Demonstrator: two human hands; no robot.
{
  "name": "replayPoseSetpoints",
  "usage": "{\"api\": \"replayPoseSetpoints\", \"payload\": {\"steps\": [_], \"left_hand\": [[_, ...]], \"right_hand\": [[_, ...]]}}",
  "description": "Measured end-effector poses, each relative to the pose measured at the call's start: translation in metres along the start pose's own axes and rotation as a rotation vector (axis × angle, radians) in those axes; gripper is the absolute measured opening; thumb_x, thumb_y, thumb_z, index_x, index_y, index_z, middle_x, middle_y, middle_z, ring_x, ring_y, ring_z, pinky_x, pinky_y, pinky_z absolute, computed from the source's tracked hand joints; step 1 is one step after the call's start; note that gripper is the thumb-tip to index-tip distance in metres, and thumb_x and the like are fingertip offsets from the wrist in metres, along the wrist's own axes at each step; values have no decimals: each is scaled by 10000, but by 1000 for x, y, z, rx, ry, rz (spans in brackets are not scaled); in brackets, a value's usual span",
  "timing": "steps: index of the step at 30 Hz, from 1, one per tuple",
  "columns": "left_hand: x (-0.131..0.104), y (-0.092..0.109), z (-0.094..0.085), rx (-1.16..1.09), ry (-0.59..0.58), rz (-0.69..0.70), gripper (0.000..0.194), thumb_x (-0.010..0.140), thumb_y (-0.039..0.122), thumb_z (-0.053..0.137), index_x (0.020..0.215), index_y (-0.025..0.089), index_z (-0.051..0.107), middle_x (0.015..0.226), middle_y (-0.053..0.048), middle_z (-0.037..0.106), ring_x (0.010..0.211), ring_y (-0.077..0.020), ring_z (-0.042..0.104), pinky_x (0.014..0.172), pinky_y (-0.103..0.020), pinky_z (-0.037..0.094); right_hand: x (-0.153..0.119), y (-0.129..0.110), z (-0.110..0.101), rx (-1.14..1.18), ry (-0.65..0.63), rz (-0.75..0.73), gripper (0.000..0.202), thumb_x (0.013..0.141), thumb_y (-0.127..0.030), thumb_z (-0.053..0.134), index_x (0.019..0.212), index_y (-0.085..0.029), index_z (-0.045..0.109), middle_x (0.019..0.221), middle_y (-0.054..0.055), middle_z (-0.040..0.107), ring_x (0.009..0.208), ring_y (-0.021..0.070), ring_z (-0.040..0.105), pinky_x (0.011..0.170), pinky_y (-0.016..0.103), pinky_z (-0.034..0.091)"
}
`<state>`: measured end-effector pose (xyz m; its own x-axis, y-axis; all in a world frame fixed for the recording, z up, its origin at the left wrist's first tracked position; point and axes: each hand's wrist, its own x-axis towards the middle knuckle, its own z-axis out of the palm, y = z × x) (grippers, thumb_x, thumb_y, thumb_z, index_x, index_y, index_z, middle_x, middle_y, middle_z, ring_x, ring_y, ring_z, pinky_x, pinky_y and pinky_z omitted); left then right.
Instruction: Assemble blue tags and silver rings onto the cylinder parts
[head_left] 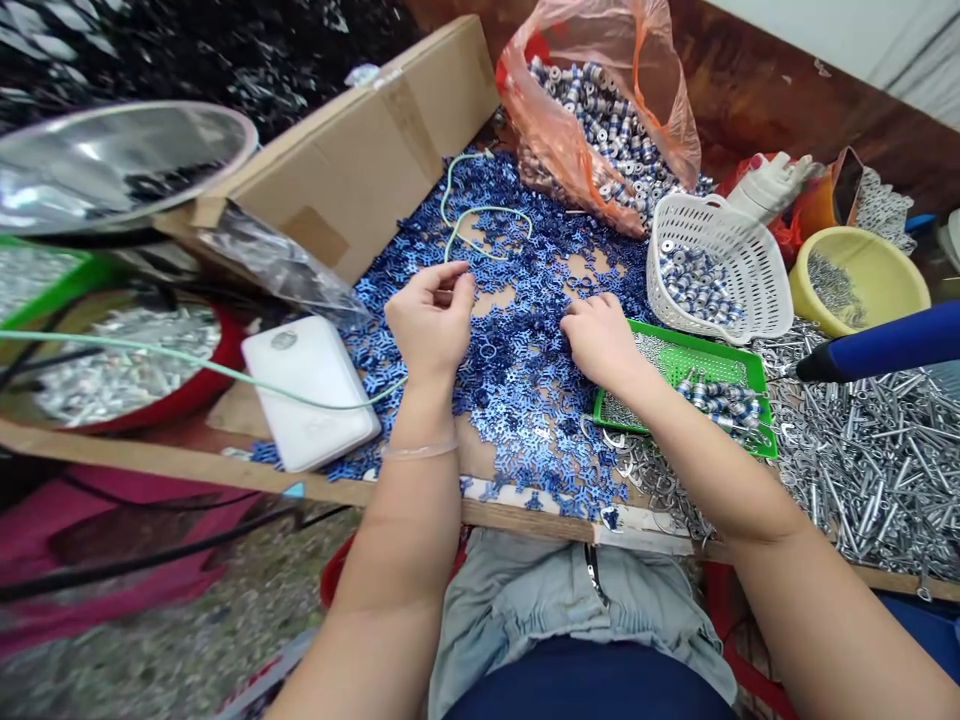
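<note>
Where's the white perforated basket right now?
In the head view, the white perforated basket stands right of centre, to the right of the right hand, just behind the green tray and left of the yellow bowl.

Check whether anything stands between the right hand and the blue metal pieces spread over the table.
Nothing visible does: the right hand is right at the blue metal pieces. The green tray lies to its right, partly under the forearm, so out of the way. What lies beneath the hand is hidden.
</note>
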<state>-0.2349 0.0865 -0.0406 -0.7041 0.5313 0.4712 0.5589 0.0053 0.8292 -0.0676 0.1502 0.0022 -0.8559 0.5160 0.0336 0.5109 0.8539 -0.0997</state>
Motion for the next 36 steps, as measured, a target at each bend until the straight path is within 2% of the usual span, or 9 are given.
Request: {"api": "replayPoseSetpoints", "payload": {"steps": [5, 7, 15, 19, 23, 26, 29, 31, 36], "left_hand": [[1, 1, 0, -1, -5, -6, 179, 780, 269, 578, 897, 171, 671, 738, -26, 681, 569, -111, 608, 558, -234, 510], [1, 0, 1, 18, -19, -5, 184, 788, 267, 566, 906, 165, 664, 735, -31, 679, 559, -112, 604, 540, -233, 504], [3, -6, 3, 7, -31, 8, 173, 768, 260, 577, 884, 172, 671, 698, -20, 686, 535, -105, 601, 508, -213, 489], [3, -6, 4, -8, -34, -21, 176, 757, 256, 590, 877, 164, 681, 688, -22, 679, 531, -106, 599, 522, -223, 496], [4, -7, 4, -6, -31, -19, 173, 769, 260, 580, 883, 171, 674, 689, -13, 672, 536, -101, 598, 507, -211, 489], [3, -7, 4, 15, -42, -4, 176, 782, 262, 567, 897, 175, 666, 705, -13, 671, 544, -103, 597, 516, -213, 492], [2, -8, 4, 29, -56, 16, 182, 797, 276, 557, 913, 182, 660, 718, -14, 670, 557, -108, 602, 533, -222, 499], [2, -8, 4, 29, -65, 19, 177, 801, 282, 558, 911, 188, 660, 717, -13, 669, 556, -111, 602, 536, -227, 500], [3, -9, 2, 6, -44, -8, 178, 807, 276, 558, 922, 180, 655, 734, -21, 666, 561, -115, 605, 530, -234, 502]], "right_hand": [[-16, -36, 5, 279, -209, -290, 166, 818, -175, 512, 932, -176, 633, 933, 64, 602, 900, 203, 499, 779, 320, 390], [-21, -42, 11, 303, -272, -301, 150, 798, -217, 568, 929, -164, 618, 920, 64, 595, 882, 194, 502, 777, 308, 394], [-39, 10, -15, 328, -211, -102, 157, 792, -94, 538, 871, -165, 653, 912, 65, 594, 879, 185, 517, 784, 305, 385], [-53, 2, -13, 207, -350, -237, 153, 738, -273, 671, 866, -190, 667, 872, 63, 612, 890, 239, 494, 773, 368, 355], [-51, -1, -3, 187, -414, -312, 104, 740, -299, 675, 792, -209, 677, 819, 42, 623, 874, 231, 507, 784, 386, 325], [-39, 19, -12, 362, -285, -199, 93, 805, -274, 593, 793, -225, 672, 822, 10, 639, 843, 187, 547, 803, 360, 368], [-30, 39, -25, 334, 181, 134, 240, 815, -152, 514, 1012, -214, 637, 1041, 54, 616, 986, 216, 543, 893, 394, 382], [-29, 42, -30, 316, 329, 243, 388, 785, -105, 517, 1158, -201, 567, 1177, 81, 560, 1063, 235, 523, 933, 413, 379], [-29, 6, -19, 521, -57, 60, 159, 826, -196, 536, 914, -208, 667, 938, 24, 679, 883, 172, 610, 826, 323, 455]]}}
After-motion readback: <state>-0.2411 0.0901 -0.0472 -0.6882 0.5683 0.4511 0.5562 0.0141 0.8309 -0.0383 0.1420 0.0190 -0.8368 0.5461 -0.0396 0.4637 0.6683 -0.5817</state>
